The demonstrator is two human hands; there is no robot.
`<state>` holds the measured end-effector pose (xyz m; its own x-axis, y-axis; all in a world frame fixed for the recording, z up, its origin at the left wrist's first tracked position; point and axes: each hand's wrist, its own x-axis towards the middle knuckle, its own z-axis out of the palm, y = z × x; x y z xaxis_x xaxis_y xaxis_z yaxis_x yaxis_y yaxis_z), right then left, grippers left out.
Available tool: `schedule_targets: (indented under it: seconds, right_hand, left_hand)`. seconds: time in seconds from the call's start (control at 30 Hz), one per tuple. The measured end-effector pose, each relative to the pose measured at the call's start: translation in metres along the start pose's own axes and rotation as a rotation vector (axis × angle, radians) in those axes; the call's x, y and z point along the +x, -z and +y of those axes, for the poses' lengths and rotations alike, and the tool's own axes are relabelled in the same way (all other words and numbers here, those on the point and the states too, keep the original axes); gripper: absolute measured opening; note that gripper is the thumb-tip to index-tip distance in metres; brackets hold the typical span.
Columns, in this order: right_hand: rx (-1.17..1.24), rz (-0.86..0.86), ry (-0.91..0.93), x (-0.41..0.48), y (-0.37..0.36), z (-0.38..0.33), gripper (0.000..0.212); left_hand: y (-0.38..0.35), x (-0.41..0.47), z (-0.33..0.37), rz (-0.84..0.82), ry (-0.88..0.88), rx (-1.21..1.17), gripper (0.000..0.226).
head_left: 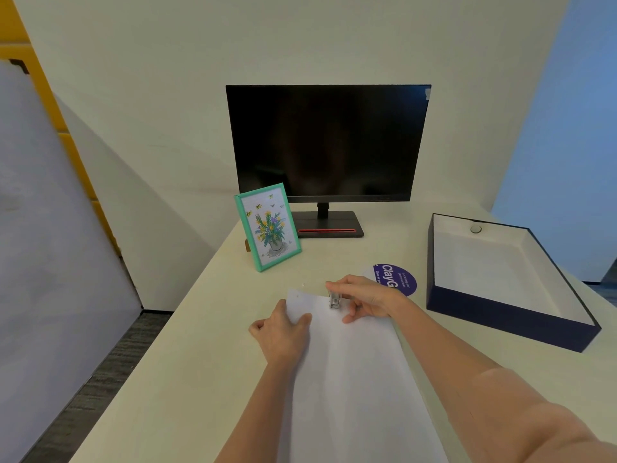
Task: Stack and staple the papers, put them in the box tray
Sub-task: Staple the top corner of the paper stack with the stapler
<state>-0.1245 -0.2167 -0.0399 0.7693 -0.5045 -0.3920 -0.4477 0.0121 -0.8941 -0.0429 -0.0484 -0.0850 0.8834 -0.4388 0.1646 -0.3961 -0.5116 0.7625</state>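
A stack of white papers (pixel 354 372) lies on the cream desk in front of me, long side running away from me. My left hand (pixel 282 332) pinches the stack's left edge near the far corner. My right hand (pixel 364 297) is closed around a small silver stapler (pixel 334 299), whose jaws sit over the far edge of the papers. The box tray (pixel 500 324), dark blue outside and white inside, stands open at the right, apart from the papers.
A black monitor (pixel 329 142) stands at the back of the desk (pixel 200 362). A green picture frame (pixel 267 227) leans in front of it at the left. A purple round sticker (pixel 400 279) lies behind my right hand. The desk's left edge drops to grey carpet.
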Motion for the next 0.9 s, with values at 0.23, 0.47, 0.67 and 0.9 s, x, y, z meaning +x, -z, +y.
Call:
schedule_targets:
  seconds: [0.23,0.47,0.67,0.9]
  right_hand:
    - [0.031,-0.065,0.004,-0.0055,0.0067,0.0019,0.050]
    - [-0.023,-0.034,0.028,-0.0078,0.0040,0.0008,0.049]
    - [-0.051,0.039,0.056,-0.0087,-0.0010,0.0018,0.049]
    - [-0.023,0.023,0.005,-0.0095,0.0071,0.0033,0.047]
  left_hand:
    - [0.0020,-0.0007,0.0021,-0.007,0.011,0.048,0.021]
    - [0.0005,-0.0005,0.0009,-0.016,0.014,0.083,0.031]
    - [-0.0008,0.0004,-0.0012,-0.015,0.000,0.063,0.020]
    - [-0.0024,0.0031,-0.0030,-0.005,-0.019,0.047,0.017]
